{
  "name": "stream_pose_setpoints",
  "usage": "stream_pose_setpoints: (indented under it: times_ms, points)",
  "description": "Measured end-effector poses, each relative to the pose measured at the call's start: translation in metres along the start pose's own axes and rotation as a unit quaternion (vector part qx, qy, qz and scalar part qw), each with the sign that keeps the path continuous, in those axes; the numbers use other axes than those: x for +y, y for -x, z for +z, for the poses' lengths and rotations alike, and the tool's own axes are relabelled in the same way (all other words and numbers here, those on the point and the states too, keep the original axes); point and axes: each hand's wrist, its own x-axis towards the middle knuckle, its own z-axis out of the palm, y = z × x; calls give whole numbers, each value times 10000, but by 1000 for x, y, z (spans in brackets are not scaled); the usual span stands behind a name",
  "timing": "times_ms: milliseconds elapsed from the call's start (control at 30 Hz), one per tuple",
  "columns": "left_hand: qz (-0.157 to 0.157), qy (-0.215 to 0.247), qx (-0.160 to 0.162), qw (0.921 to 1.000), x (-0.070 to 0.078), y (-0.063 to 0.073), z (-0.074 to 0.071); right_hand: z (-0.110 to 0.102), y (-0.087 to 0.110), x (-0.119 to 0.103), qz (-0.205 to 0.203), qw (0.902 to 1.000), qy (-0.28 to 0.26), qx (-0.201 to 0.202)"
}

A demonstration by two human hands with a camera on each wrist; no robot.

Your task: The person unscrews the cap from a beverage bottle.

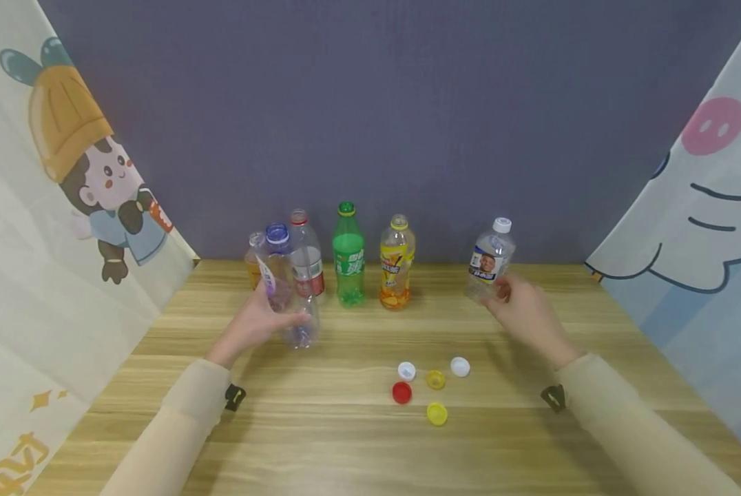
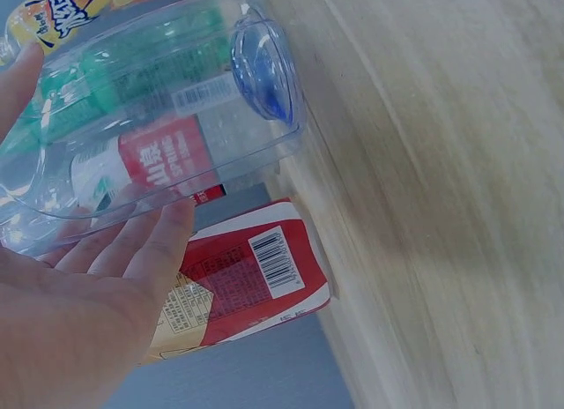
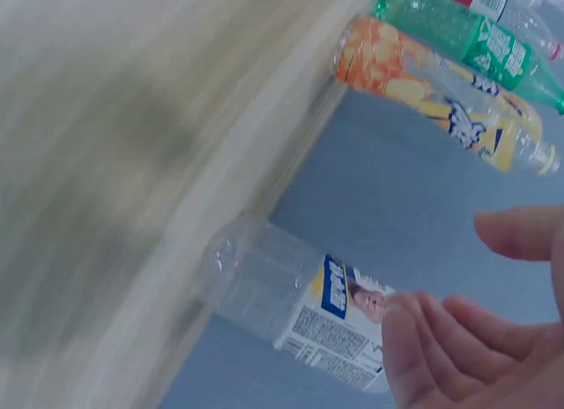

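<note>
My left hand [image 1: 255, 322] grips a clear plastic bottle [image 1: 302, 334], which leans to the left. In the left wrist view the clear bottle [image 2: 264, 149] lies between the thumb and the fingers [image 2: 132, 241]. On the right, a clear bottle with a white cap and a blue-and-white label [image 1: 485, 265] stands at the back of the table. My right hand [image 1: 528, 310] is beside it, and in the right wrist view the thumb [image 3: 520, 233] is spread away from the labelled bottle [image 3: 264, 277]. The other fingertips overlap its label; contact is unclear.
Along the back stand a blue-necked bottle [image 1: 277, 233], a red-labelled bottle [image 1: 308, 265], a green bottle [image 1: 349, 258] and a yellow-labelled bottle [image 1: 397, 265]. An amber bottle [image 1: 251, 265] is partly hidden at far left. Several loose caps, including a red cap [image 1: 401, 393], lie front centre.
</note>
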Motion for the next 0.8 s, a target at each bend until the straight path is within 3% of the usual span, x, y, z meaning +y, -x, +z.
stream_pose_setpoints:
  times_ms: [467,633,800]
  points:
    - [98,13,101,9999,-1,-1,2,-17,-38,2,385,9975,227,548]
    - [158,48,127,9998,0,-2,3,-17,-51,9,708,9965,105,437]
    - [219,84,157,9996,0,-2,4,-19,-65,18,997,9943,-385,49]
